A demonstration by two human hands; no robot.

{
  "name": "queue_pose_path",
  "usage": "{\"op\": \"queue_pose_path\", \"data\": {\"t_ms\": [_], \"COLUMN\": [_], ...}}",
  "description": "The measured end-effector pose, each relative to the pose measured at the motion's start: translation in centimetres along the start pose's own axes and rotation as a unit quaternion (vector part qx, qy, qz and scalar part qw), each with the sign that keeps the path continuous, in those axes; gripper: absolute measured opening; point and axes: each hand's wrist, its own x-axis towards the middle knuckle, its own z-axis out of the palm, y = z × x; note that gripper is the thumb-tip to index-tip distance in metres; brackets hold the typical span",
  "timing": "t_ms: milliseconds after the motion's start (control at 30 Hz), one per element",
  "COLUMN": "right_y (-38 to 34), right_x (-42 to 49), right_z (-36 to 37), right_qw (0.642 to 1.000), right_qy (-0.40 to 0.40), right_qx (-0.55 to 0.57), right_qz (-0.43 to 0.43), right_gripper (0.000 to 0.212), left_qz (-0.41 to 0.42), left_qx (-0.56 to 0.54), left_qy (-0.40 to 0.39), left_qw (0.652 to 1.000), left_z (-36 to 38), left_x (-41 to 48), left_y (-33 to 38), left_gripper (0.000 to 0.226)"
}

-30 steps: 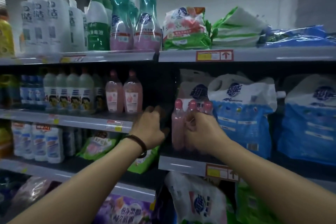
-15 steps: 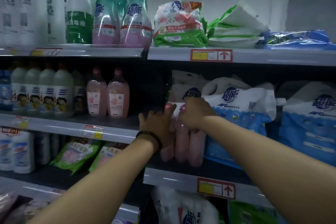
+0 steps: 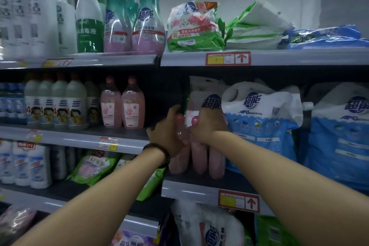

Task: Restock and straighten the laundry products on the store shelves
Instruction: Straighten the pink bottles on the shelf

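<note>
Three pink bottles (image 3: 199, 158) stand close together at the left end of the right-hand middle shelf (image 3: 191, 190). My left hand (image 3: 169, 136) grips the neck of the leftmost pink bottle. My right hand (image 3: 209, 124) curls over the tops of the other pink bottles. Behind them leans a white and blue detergent pouch (image 3: 261, 118). Two more pink bottles (image 3: 122, 104) stand on the left-hand middle shelf (image 3: 79, 138).
The top shelf (image 3: 179, 58) carries white bottles (image 3: 30, 20), teal-topped bottles (image 3: 131, 20) and green powder bags (image 3: 193, 28). A second blue pouch (image 3: 339, 138) fills the right. Pale green bottles (image 3: 56, 102), green bags (image 3: 93, 166) and lower pouches (image 3: 209, 229) crowd the other shelves.
Both hands have risen from the bottles' bodies to their necks and caps, and the pink bottles now stand more tightly grouped. The view has shifted slightly closer.
</note>
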Motion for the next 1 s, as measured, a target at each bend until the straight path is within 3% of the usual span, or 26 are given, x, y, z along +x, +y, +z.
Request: {"op": "queue_pose_path", "data": {"t_ms": [133, 267, 400, 500, 600, 767, 1000], "right_y": [-0.5, 0.2, 1.0, 0.9, 0.5, -1.0, -4.9], "right_x": [-0.2, -0.9, -2.0, -2.9, -2.7, -1.9, 1.0], "right_z": [0.8, -0.3, -1.3, -2.3, -3.5, -3.9, -1.9], "right_qw": [0.999, 0.996, 0.990, 0.984, 0.973, 0.951, 0.935], "right_qy": [-0.031, -0.073, -0.009, 0.048, 0.066, 0.102, 0.060], "right_qx": [-0.004, 0.029, 0.136, 0.169, 0.208, 0.265, 0.325], "right_qz": [0.022, 0.040, 0.043, -0.026, -0.072, -0.123, -0.127], "right_gripper": [0.023, 0.025, 0.008, 0.005, 0.014, 0.029, 0.032], "left_qz": [-0.033, -0.011, 0.033, 0.070, 0.138, 0.177, 0.184], "left_qx": [-0.006, 0.004, -0.102, -0.177, -0.170, -0.121, -0.042], "left_qy": [-0.014, -0.030, 0.004, 0.038, 0.087, 0.170, 0.117], "left_qw": [0.999, 0.999, 0.994, 0.981, 0.972, 0.962, 0.975], "left_z": [-0.6, -1.6, -3.0, -4.7, -6.8, -10.5, -16.0], "left_x": [-0.5, -1.6, -2.0, -2.0, -2.1, -0.9, 0.6], "left_y": [0.1, 0.0, -0.3, -0.2, 0.1, -1.5, -7.0], "left_gripper": [0.059, 0.058, 0.055, 0.066, 0.088, 0.086, 0.092]}}
